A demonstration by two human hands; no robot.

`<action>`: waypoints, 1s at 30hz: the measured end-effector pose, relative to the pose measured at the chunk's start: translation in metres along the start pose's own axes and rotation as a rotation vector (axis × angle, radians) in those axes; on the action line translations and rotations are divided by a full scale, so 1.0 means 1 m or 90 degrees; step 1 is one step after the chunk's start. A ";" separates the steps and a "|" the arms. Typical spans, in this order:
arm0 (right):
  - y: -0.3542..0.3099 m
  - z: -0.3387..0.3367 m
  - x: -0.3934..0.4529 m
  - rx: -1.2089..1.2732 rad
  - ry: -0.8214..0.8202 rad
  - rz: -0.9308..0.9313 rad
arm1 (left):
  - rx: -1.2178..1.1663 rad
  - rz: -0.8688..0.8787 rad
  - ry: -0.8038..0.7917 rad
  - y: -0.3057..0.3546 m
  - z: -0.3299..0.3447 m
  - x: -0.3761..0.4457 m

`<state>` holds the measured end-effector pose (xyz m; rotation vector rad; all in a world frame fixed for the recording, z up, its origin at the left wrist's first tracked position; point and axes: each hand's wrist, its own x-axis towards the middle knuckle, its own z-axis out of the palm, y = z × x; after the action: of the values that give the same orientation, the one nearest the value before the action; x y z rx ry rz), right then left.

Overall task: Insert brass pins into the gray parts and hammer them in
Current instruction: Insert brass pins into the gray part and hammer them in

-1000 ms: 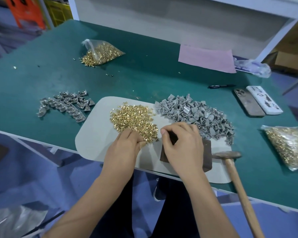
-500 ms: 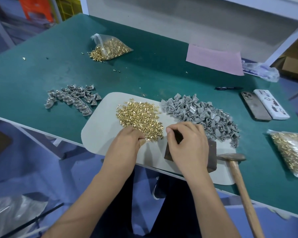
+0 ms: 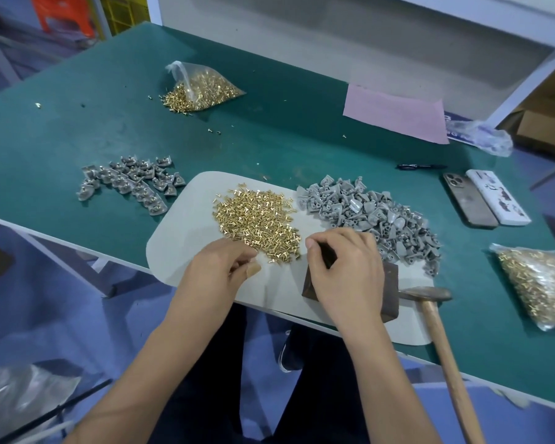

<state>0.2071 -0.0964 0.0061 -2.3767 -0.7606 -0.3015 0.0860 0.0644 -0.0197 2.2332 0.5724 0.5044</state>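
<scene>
Our left hand (image 3: 220, 270) has its fingers curled at the near edge of the loose brass pins (image 3: 257, 222), and it seems to pinch one pin, though the pin itself is too small for us to see. Our right hand (image 3: 345, 277) is curled over the dark block (image 3: 391, 293) and pinches something dark at the fingertips; we cannot tell if a gray part is under it.

Just beyond the right hand lies the heap of gray parts (image 3: 370, 219), and to its right the hammer (image 3: 430, 312) rests untouched, head against the block. Far beyond the left hand lie the gray parts with pins (image 3: 132, 182).

We judge the risk is here: the pin may slip from the pinch, or enter tilted because the right hand hides the hole, and then the hammer would bend it.
</scene>
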 end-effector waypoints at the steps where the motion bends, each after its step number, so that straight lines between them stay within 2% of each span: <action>1: 0.000 0.000 0.000 -0.002 -0.001 0.000 | -0.008 -0.005 -0.005 -0.001 -0.003 0.000; 8: 0.000 0.001 0.000 -0.001 -0.008 0.000 | 0.083 0.028 -0.069 0.004 -0.011 0.009; 13: -0.001 -0.001 0.001 0.017 -0.021 -0.002 | 0.236 0.061 -0.073 0.009 -0.007 0.012; 14: 0.000 -0.003 0.001 0.058 -0.026 -0.007 | 0.197 0.060 -0.066 0.012 -0.006 0.011; 18: 0.008 -0.017 0.003 0.333 -0.105 0.003 | -0.161 0.008 -0.085 0.034 0.003 0.018; 20: 0.013 -0.024 0.004 0.416 -0.122 0.022 | -0.252 -0.002 -0.114 0.047 0.011 0.023; 24: 0.021 -0.028 0.006 0.462 -0.117 0.063 | -0.339 -0.017 -0.152 0.063 0.024 0.034; 30: 0.028 -0.026 0.008 0.481 -0.060 0.086 | -0.360 -0.040 -0.177 0.068 0.031 0.049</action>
<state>0.2290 -0.1266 0.0155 -1.7150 -0.6079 0.1441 0.1587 0.0313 0.0203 1.7000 0.3032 0.2715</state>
